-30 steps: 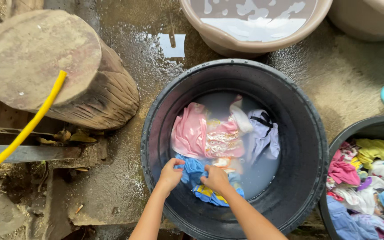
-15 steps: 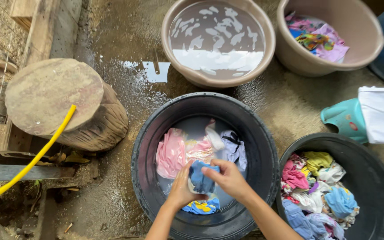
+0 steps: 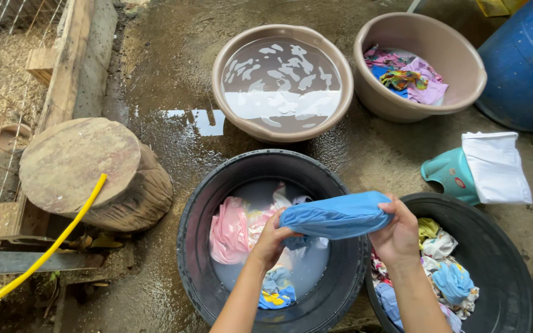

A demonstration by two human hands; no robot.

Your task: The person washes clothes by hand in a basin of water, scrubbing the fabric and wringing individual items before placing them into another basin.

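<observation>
Both hands' grip stretching blue cloth, black tub below

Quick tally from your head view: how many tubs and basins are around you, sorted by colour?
Black tubs: 2, one with water and soaking clothes, one with a heap of clothes.
Tan basins: 2, one with water only, one with a few clothes.
Total: 4.
Left hand and right hand hold a blue garment stretched between them.

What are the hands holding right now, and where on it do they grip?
Both hold one blue cloth, stretched between them above the black tub. The left hand grips its left end, the right hand its right end.
</observation>
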